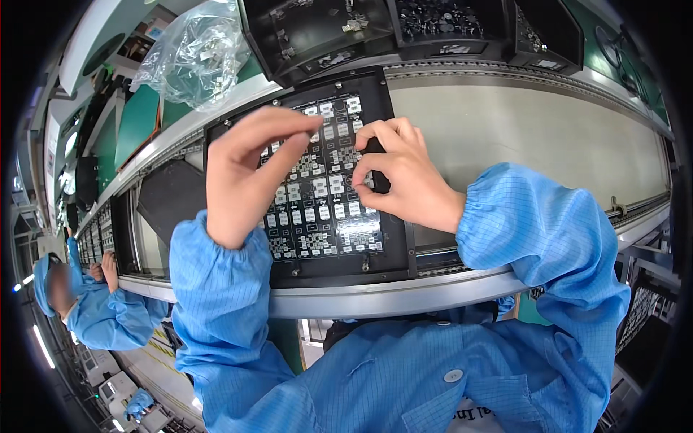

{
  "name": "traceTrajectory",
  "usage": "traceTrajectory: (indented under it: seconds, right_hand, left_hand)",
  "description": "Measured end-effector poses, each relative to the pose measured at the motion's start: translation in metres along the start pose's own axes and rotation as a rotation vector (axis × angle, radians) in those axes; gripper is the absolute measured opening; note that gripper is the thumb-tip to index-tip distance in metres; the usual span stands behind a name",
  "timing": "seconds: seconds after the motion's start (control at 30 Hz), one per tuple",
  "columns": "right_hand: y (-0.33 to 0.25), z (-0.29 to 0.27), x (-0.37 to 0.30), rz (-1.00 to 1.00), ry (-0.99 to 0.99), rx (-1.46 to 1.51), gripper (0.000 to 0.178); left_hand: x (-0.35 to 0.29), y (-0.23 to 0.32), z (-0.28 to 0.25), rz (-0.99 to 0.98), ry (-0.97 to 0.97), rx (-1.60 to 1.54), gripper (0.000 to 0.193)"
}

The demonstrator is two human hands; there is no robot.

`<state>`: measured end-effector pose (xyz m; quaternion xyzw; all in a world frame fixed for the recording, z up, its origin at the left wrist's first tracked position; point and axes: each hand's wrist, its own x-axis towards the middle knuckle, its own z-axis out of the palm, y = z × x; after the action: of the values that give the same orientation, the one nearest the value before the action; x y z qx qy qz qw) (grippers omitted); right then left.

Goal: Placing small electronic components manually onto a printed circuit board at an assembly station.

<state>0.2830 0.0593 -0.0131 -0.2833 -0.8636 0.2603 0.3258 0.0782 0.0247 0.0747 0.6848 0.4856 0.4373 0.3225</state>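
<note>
Pale grey conveyor bed [534, 137] fills the right of the frame, bordered by metal rails, with open black plastic bins [426, 52] along the top, a clear crinkled plastic bag [191, 61] at upper left and another person in blue [108, 317] at lower left. Mid-frame lies a flat black rectangular fixture [397, 249] carrying a dark circuit-board panel [310, 215] dotted with white rectangular parts; its longer side appears to run up and down the frame, slightly tilted. The bare left hand [253, 166] hangs over the panel's upper left, thumb and index tips drawn close together. The bare right hand [408, 173] seems nearer the board, its curled fingertips over the right edge, with the panel lying leftward and below them. Whether either pinches a small part, I cannot tell.
</note>
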Motion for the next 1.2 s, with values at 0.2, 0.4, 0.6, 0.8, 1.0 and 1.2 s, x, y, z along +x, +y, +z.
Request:
traceTrajectory:
  seconds: [0.2,0.4,0.6,0.8,1.0,1.2]
  right_hand:
    - [-0.009,0.007,-0.001,0.049,0.005,-0.052,0.014]
    - [-0.009,-0.006,-0.001,0.031,-0.037,-0.019,0.026]
    - [0.001,-0.021,0.0,0.162,0.009,0.158,0.028]
    - [0.011,-0.028,-0.006,0.155,-0.004,0.162,0.029]
    - [0.019,-0.03,-0.007,0.153,-0.001,0.175,0.028]
    - [0.024,-0.033,-0.007,0.157,-0.007,0.175,0.028]
  left_hand:
    - [-0.04,-0.031,0.0,-0.16,-0.036,-0.008,0.024]
    - [-0.042,-0.036,0.024,-0.009,-0.105,0.308,0.027]
    - [-0.047,-0.048,0.034,0.112,-0.047,0.383,0.018]
    - [-0.041,-0.046,0.046,0.148,-0.06,0.563,0.018]
    - [-0.032,-0.037,0.048,0.105,-0.114,0.589,0.016]
    - [-0.027,-0.036,0.052,0.098,-0.104,0.641,0.017]
